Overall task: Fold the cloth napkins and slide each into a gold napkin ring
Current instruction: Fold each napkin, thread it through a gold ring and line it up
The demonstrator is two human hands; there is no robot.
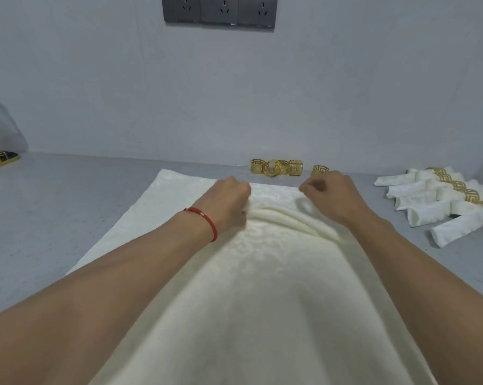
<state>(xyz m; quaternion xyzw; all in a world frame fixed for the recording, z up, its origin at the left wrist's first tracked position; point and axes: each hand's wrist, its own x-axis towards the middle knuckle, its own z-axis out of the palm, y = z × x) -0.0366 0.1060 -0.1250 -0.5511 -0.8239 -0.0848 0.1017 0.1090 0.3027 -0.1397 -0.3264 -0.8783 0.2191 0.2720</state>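
Five ringed napkins (440, 201) lie finished at right; five loose gold rings (286, 167) wait by the wall. Left hand (229, 202) and right hand (332, 195), fingers curled, pinch the cream napkin (262, 273) mid-table, folding just begun.

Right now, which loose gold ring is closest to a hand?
The lone ring right of the cluster of four, just behind the right hand.
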